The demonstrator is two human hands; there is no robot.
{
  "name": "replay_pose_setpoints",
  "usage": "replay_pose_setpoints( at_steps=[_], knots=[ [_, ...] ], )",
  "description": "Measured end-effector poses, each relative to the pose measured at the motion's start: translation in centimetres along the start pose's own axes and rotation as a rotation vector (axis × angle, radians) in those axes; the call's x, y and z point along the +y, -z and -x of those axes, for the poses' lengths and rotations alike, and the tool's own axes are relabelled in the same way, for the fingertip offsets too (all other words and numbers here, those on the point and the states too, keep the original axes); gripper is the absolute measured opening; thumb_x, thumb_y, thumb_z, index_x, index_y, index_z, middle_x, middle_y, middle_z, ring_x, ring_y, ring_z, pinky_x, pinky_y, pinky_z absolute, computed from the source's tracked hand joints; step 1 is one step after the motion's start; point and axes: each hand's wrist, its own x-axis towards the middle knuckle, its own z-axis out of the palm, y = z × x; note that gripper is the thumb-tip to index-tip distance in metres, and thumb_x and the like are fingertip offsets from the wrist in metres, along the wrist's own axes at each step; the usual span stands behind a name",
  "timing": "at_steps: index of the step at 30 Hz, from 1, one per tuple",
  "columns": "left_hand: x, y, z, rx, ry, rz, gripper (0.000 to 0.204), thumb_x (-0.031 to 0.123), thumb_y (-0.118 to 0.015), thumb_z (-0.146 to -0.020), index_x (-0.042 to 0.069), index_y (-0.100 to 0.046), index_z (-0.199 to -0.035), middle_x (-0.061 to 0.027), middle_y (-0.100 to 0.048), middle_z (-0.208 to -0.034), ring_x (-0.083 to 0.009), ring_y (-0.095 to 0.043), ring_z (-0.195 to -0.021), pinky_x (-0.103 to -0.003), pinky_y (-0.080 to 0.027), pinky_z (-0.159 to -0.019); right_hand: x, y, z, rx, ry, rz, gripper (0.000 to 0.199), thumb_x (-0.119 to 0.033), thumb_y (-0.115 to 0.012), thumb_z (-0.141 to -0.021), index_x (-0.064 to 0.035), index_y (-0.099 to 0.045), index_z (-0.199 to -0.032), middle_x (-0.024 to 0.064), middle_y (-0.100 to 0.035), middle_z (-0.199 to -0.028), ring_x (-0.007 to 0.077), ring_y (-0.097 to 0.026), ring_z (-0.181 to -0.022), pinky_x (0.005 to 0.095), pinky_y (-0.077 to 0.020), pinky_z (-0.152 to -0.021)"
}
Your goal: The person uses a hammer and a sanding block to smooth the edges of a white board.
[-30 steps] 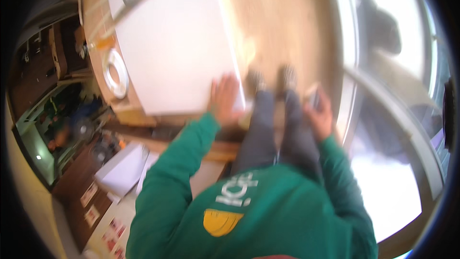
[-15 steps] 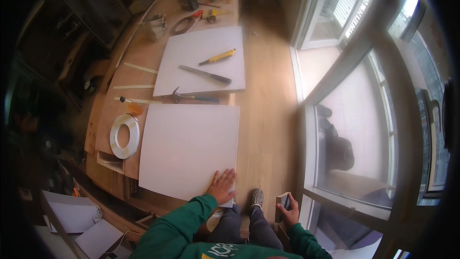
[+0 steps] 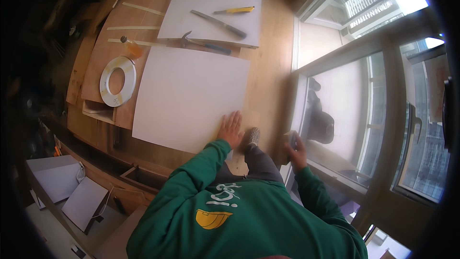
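Note:
My left hand (image 3: pixel 231 128) lies flat, fingers spread, on the near right corner of a large white board (image 3: pixel 191 98) that rests on the wooden floor. My right hand (image 3: pixel 297 148) is closed around a small grey object (image 3: pixel 290 137) beside the window frame; what the object is cannot be made out. My green sleeves and one shoe (image 3: pixel 252 136) lie between the two hands.
A second white board (image 3: pixel 211 7) lies farther off, carrying a yellow utility knife (image 3: pixel 235 10) and a long metal tool (image 3: pixel 218 24). A hammer (image 3: pixel 206 44) lies between the boards. A white ring (image 3: pixel 117 80) and a small bottle (image 3: pixel 130 45) sit left. Windows (image 3: pixel 350 115) run along the right.
The view swung from a blurred close look at my body out to the floor and has now steadied. My left hand stays on the board corner; my right hand keeps its object.

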Motion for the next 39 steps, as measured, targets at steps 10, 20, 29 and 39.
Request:
replay_pose_setpoints(
  at_steps=[10,20,29,39],
  knots=[
    [1.1,1.6,-16.9,0.17,0.28,0.03,0.086,0.038,-0.06,-0.093,0.002,-0.02,-0.16,-0.013,-0.014,-0.17,-0.0277,-0.011,-0.157,-0.052,-0.005,-0.127,-1.5,5.1,-15.3,-0.228,-0.087,0.111,0.076,-0.029,-0.08,-0.086,-0.0069,-0.046,-0.151,0.018,-0.054,-0.137,0.0285,-0.054,-0.127,0.0384,-0.0443,-0.106],
    [0.6,1.7,-30.7,0.124,0.147,-0.044,0.079,0.038,-0.059,-0.094,0.006,-0.027,-0.159,-0.0132,-0.017,-0.169,-0.0283,-0.015,-0.156,-0.052,-0.007,-0.126,-2.9,13.0,-24.1,-0.206,-0.145,0.073,0.069,-0.019,-0.077,-0.089,-0.0045,-0.047,-0.15,0.0137,-0.057,-0.133,0.0215,-0.061,-0.111,0.0345,-0.0506,-0.094],
    [3.8,0.9,-14.0,0.219,0.517,0.036,0.071,0.039,-0.057,-0.096,0.007,-0.034,-0.156,-0.0161,-0.026,-0.165,-0.0335,-0.021,-0.154,-0.056,-0.014,-0.124,-8.4,10.1,-30.3,-0.332,-0.092,-0.115,0.057,-0.031,-0.063,-0.099,-0.0054,-0.048,-0.148,0.0038,-0.062,-0.087,0.0109,-0.055,-0.062,0.0251,-0.0403,-0.045],
    [18.2,-5.9,17.5,-0.425,1.882,0.404,0.075,0.035,-0.06,-0.099,0.003,-0.025,-0.156,-0.0177,-0.03,-0.158,-0.0357,-0.035,-0.143,-0.05,-0.031,-0.115,-18.9,6.1,-37.5,-0.512,-0.031,0.076,0.068,-0.034,-0.072,-0.095,-0.0022,-0.046,-0.149,0.0121,-0.062,-0.113,0.0204,-0.06,-0.098,0.0324,-0.0495,-0.081]
  ],
)
